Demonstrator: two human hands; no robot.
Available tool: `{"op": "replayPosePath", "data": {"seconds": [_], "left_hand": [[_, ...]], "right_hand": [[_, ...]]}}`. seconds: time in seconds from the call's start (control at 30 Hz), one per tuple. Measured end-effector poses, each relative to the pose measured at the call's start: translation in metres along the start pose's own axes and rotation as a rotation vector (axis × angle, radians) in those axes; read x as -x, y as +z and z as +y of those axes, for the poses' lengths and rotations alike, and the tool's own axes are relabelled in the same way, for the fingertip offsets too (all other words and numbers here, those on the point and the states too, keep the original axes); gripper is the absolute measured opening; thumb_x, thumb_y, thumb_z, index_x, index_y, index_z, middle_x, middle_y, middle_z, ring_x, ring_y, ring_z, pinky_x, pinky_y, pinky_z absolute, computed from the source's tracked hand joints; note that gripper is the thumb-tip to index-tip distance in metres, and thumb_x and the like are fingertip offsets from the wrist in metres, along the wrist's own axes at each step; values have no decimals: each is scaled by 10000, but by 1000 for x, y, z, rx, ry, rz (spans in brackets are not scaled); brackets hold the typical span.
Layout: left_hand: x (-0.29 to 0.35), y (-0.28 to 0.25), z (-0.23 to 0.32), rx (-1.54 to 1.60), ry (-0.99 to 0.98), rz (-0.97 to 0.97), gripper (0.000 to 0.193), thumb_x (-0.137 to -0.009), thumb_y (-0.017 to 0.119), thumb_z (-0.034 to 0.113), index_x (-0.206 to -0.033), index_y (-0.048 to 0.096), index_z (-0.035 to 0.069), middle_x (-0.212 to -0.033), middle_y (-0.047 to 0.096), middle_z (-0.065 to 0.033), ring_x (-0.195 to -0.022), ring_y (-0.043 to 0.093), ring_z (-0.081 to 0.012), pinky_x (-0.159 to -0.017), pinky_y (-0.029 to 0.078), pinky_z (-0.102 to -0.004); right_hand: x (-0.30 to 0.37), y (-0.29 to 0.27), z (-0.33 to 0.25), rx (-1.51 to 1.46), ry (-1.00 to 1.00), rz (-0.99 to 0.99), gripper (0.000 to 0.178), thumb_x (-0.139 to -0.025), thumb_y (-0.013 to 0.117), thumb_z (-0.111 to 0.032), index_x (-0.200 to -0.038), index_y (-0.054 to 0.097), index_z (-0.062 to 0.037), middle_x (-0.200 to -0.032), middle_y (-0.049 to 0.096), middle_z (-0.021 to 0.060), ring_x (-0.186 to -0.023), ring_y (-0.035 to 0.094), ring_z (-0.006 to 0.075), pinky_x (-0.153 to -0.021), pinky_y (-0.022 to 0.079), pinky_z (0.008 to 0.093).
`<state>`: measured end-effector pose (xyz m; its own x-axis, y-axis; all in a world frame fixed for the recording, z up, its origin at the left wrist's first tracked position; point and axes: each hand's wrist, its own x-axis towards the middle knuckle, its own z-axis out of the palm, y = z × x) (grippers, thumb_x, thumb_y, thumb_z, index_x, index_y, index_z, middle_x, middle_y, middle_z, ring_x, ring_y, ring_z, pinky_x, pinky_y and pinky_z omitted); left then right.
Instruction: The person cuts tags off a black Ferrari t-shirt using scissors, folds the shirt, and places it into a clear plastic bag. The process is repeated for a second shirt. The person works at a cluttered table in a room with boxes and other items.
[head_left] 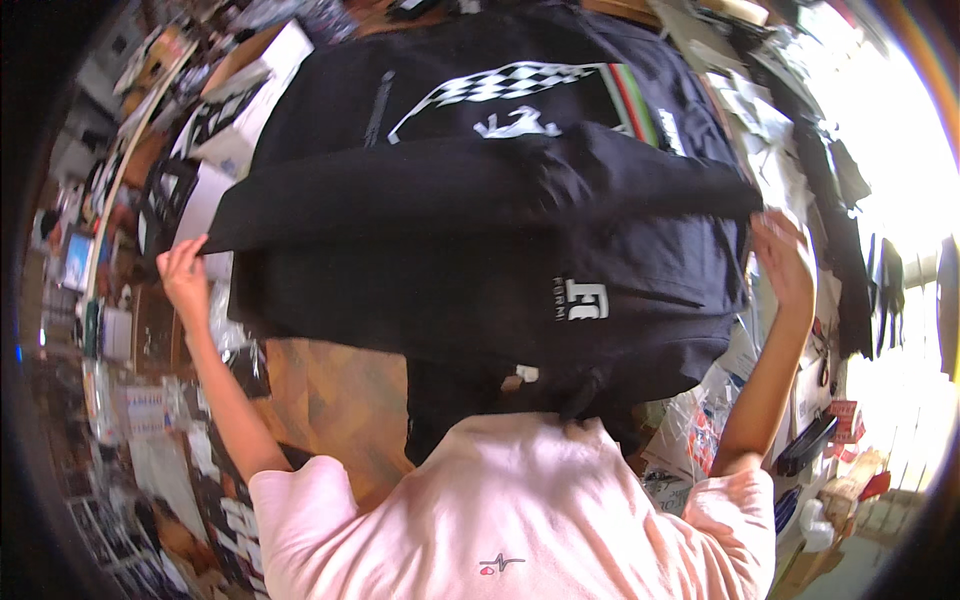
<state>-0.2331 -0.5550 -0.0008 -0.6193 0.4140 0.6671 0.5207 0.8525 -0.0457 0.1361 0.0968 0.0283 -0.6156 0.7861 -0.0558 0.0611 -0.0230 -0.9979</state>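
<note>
A brown wood-patterned tabletop shows at the near left, beside your pink shirt and partly beneath the black garment. The garment lies spread in front of your chest, centred between your forearms. On its near part, note a small white label and, to the right, a white emblem turned sideways.

Beyond these, a folded band of the garment is stretched across. Its long axis runs left to right, with the right end slightly farther from you. Your left grip pinches the left end; your right grip holds the right end.

Past the band, a checkered print spreads crosswise, with red and green stripes at its right side. An open carton stands at the far left.
</note>
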Motion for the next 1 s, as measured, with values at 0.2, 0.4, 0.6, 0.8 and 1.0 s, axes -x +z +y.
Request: {"op": "replayPosePath", "data": {"seconds": [0.2, 0.4, 0.6, 0.8, 1.0], "left_hand": [[82, 10, -2, 197, -182, -151, 239, -762, 578, -57, -983, 638, 14, -1011, 634, -112, -963, 601, -283, -849, 455, -323], [71, -11, 5, 241, -204, 27, 222, -732, 604, -62, -933, 654, 19, -958, 651, -92, -896, 629, -242, -799, 478, -298], [86, -3, 10, 248, -177, -59, 214, -746, 584, -61, -926, 656, 30, -939, 653, -87, -861, 627, -265, -783, 483, -309], [30, -10, 170, 807, -468, -239, 212, -895, 536, 112, -1083, 613, 47, -899, 667, -87, -818, 615, -122, -750, 475, -254], [-14, 12, 356, 1392, -340, -539, 769, -786, 677, 449, -1285, 344, -32, -856, 668, -124, -690, 609, -139, -675, 471, -258]], "right_hand": [[58, 34, 21, 153, 17, -198, 205, -810, 646, -97, -981, 551, -36, -742, 557, 10, -569, 508, 67, -464, 352, 187], [47, -2, 36, 153, -56, -204, 198, -864, 600, -137, -1036, 556, -51, -770, 578, -14, -610, 542, 43, -472, 378, 151], [61, 20, 23, 361, 88, -244, 344, -873, 595, -218, -1139, 526, -10, -856, 585, 52, -589, 592, 100, -438, 399, 169], [66, 44, 3, 257, 124, -262, 338, -869, 597, -247, -1100, 563, -3, -1028, 599, 101, -520, 610, 145, -394, 370, 193], [49, 59, -2, 326, -180, -247, 189, -836, 599, -120, -987, 559, -13, -825, 586, 51, -494, 578, 100, -372, 321, 178]]}}
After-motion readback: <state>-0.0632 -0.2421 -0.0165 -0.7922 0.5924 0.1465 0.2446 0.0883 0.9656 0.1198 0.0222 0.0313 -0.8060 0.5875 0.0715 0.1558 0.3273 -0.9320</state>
